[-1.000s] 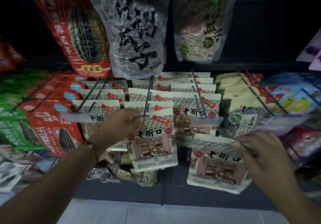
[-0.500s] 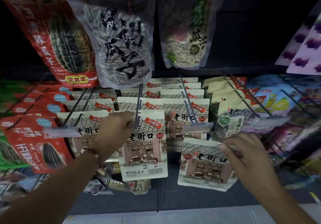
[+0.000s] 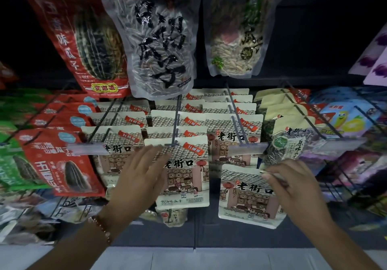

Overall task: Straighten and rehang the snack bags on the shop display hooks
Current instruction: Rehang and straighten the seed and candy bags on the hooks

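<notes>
Cream snack bags printed with an old shopfront hang in rows on three metal hooks. The front bag (image 3: 186,173) of the middle hook (image 3: 175,129) hangs straight. My left hand (image 3: 139,177) lies flat against its left side with straight fingers. My right hand (image 3: 293,186) pinches the top right edge of a loose cream bag (image 3: 247,198), held off any hook, below the right hook (image 3: 238,129) and its clear price tag (image 3: 247,150).
Large seed bags (image 3: 159,45) hang overhead. Red bags (image 3: 62,165) and green bags fill the hooks at left. A clear seed pouch (image 3: 287,146) and colourful packs (image 3: 343,121) crowd the right. More packets lie on the shelf below.
My left hand has let go of the middle hook's tip and dropped flat onto the front bag. My right hand still holds the loose bag in about the same place.
</notes>
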{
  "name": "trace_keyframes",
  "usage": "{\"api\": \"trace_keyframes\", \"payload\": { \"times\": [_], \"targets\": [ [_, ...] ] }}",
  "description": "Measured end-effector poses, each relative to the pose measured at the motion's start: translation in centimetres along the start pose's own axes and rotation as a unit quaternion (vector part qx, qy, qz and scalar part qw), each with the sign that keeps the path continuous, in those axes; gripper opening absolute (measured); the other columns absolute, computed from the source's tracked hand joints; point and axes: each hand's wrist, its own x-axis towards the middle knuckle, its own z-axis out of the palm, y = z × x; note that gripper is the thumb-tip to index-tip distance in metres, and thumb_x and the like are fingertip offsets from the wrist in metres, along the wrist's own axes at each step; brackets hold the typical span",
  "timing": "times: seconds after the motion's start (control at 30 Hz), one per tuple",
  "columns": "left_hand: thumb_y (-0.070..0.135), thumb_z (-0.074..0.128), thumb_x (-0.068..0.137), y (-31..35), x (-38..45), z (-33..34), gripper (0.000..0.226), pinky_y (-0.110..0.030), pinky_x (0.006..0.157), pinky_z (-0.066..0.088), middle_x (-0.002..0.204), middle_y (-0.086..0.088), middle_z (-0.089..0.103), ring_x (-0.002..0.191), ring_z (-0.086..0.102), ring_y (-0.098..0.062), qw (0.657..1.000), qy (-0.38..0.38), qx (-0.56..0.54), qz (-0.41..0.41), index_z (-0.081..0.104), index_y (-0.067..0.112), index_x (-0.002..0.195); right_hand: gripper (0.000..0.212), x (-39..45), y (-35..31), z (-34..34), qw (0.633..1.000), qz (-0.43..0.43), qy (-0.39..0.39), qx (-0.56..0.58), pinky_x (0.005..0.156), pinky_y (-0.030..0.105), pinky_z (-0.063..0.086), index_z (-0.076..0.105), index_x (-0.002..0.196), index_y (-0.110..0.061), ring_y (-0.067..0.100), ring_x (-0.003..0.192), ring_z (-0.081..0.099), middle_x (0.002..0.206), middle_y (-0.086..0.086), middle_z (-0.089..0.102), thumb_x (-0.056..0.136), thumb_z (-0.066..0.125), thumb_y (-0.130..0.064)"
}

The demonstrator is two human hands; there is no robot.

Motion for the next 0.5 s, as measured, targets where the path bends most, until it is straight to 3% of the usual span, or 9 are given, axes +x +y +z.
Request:
{"api": "trace_keyframes", "payload": {
  "times": [0.07,0.17,0.33,0.5],
  "targets": [
    [0.025,0.053,0.092,1.7,-1.0,0.1,0.035,-0.051,0.093,0.048,0.121,-0.007,0.066,0.111,0.061,-0.028,0.998,-0.002,-0.036,0.047,0.062,0.016,0.125,0.032,0.1,-0.1,0.3,1.0,-0.008,-0.003,-0.002,0.072,0.027,0.035,0.07,0.085,-0.018,0.009,0.081,0.043,0.083,-0.014,0.056,0.091,0.05,-0.042],
    [0.029,0.058,0.091,5.4,-1.2,0.4,0.039,-0.041,0.098,0.044,0.122,-0.003,0.064,0.108,0.06,-0.023,0.994,-0.019,-0.077,0.072,0.062,0.016,0.128,0.032,0.4,-0.1,0.6,1.0,-0.021,-0.006,-0.011,0.072,0.029,0.035,0.07,0.085,-0.018,0.012,0.081,0.045,0.083,-0.013,0.058,0.091,0.05,-0.041],
    [0.052,0.045,0.097,10.5,2.8,-0.1,0.061,-0.033,0.097,0.046,0.136,0.004,0.054,0.119,0.053,-0.014,0.99,-0.083,-0.109,0.011,0.031,0.024,0.149,0.028,1.0,-0.2,0.3,1.0,-0.019,-0.021,0.004,0.071,0.021,0.033,0.069,0.088,-0.021,0.008,0.084,0.045,0.085,-0.015,0.056,0.093,0.05,-0.041],
    [0.052,0.048,0.097,12.6,5.9,-1.0,0.038,-0.029,0.078,0.05,0.117,0.011,0.061,0.101,0.059,-0.01,0.983,-0.114,-0.142,-0.026,0.05,0.026,0.125,0.026,0.9,0.0,0.1,0.999,-0.028,-0.022,0.025,0.071,0.026,0.036,0.068,0.089,-0.021,0.01,0.085,0.045,0.085,-0.016,0.054,0.094,0.051,-0.04]
  ]
}}
